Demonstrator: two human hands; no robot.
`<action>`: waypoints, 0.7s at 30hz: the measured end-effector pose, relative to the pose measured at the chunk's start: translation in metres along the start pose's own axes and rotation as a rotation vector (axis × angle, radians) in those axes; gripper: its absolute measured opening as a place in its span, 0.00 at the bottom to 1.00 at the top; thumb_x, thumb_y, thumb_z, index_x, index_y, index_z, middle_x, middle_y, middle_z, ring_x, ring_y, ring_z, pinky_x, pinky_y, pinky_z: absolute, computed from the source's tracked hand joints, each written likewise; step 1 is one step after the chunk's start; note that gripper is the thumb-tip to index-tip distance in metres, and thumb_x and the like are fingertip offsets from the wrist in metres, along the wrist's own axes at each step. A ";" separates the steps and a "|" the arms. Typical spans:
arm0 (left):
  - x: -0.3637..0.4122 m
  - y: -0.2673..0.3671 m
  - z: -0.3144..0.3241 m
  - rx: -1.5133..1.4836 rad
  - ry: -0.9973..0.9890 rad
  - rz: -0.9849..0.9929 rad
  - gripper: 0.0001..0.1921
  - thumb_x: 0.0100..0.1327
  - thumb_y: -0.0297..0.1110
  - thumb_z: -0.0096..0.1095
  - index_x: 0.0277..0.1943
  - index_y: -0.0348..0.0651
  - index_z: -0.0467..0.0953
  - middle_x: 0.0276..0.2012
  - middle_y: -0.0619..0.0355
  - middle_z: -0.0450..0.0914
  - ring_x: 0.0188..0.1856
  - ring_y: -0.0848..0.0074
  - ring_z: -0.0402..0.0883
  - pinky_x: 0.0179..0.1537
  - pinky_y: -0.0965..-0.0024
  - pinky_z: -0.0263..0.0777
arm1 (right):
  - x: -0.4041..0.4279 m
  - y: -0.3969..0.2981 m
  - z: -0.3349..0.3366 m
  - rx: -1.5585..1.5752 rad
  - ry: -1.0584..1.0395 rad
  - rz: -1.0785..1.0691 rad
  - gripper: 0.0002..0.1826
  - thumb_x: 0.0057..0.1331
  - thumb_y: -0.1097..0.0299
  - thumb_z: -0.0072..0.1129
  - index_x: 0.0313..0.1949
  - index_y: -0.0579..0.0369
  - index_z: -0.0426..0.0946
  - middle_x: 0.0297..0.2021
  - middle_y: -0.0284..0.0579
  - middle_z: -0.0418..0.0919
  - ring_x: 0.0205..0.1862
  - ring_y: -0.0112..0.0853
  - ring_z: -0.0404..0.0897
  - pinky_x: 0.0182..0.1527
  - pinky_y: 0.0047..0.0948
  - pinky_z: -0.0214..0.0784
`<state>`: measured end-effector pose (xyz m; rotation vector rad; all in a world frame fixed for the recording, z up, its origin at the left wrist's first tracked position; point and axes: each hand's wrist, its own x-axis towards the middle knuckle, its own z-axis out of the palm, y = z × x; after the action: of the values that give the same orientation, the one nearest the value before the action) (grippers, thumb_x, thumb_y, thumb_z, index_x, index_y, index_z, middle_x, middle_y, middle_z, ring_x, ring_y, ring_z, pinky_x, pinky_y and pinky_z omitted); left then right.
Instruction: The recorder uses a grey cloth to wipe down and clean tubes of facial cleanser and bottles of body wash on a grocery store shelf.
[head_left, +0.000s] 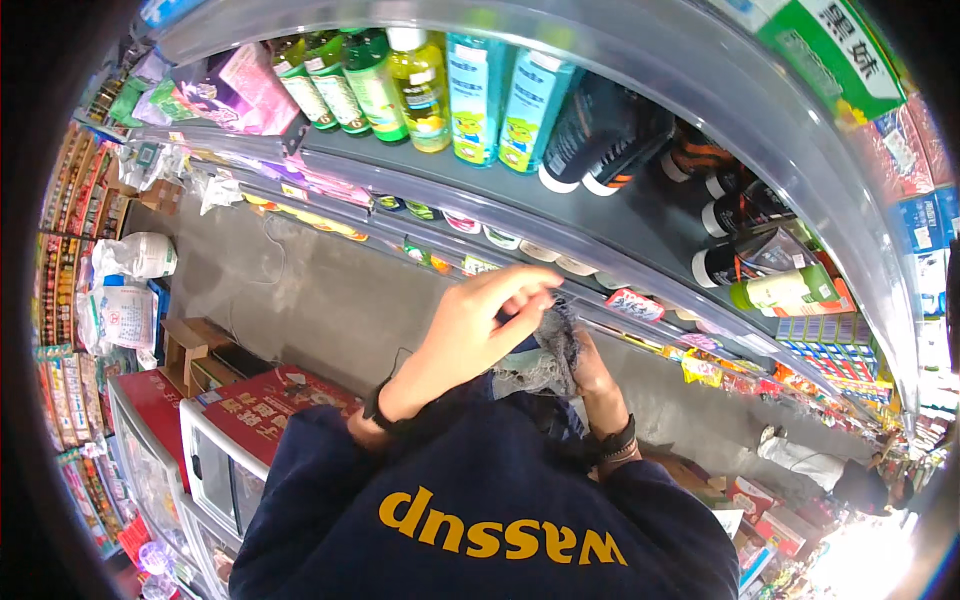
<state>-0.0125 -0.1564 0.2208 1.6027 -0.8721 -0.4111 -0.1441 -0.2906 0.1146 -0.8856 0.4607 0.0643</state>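
Note:
My left hand (480, 322) is over the near side of a crumpled grey cloth (555, 349), its fingers bent and its thumb a little apart from them. Nothing shows between the thumb and the fingers. On the cloth's other side, my right hand (591, 364) grips it; part of that hand is hidden behind the folds. Both hands are in front of my dark shirt, below the shelf edge. Above them, a shelf (450, 176) bears green bottles (371, 90), a yellow bottle (420, 94), light blue bottles (472, 105) and dark bottles with white caps (581, 131).
Lower shelves hold jars and a red-and-white packet (634, 305). Green tubes (787, 287) lie at the right. Red-topped freezers (262, 397), a cardboard box (191, 341) and plastic bags (124, 315) are at the left. Another person (814, 465) is low down in the aisle at the right.

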 end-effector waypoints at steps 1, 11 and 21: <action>0.011 0.001 0.010 -0.026 -0.026 0.016 0.12 0.60 0.21 0.58 0.48 0.38 0.76 0.35 0.56 0.82 0.38 0.79 0.81 0.36 0.76 0.74 | -0.003 0.001 -0.010 -0.021 -0.010 0.020 0.20 0.69 0.72 0.46 0.59 0.62 0.64 0.51 0.42 0.73 0.50 0.29 0.74 0.52 0.30 0.70; 0.103 0.022 0.127 -0.045 -0.099 0.193 0.27 0.56 0.40 0.67 0.56 0.42 0.66 0.49 0.51 0.75 0.50 0.68 0.74 0.45 0.69 0.72 | -0.051 -0.039 -0.086 -0.210 0.158 0.120 0.18 0.69 0.74 0.41 0.57 0.68 0.66 0.50 0.46 0.75 0.49 0.29 0.75 0.54 0.27 0.67; 0.121 -0.003 0.190 0.023 -0.147 0.113 0.29 0.51 0.37 0.69 0.52 0.33 0.64 0.44 0.42 0.72 0.49 0.50 0.70 0.50 0.55 0.65 | -0.068 -0.082 -0.133 -0.863 0.008 0.014 0.21 0.67 0.70 0.49 0.57 0.66 0.64 0.52 0.47 0.72 0.52 0.29 0.70 0.57 0.28 0.60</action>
<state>-0.0632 -0.3743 0.1984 1.5501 -1.0777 -0.4439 -0.2334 -0.4346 0.1313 -1.7281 0.4466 0.2869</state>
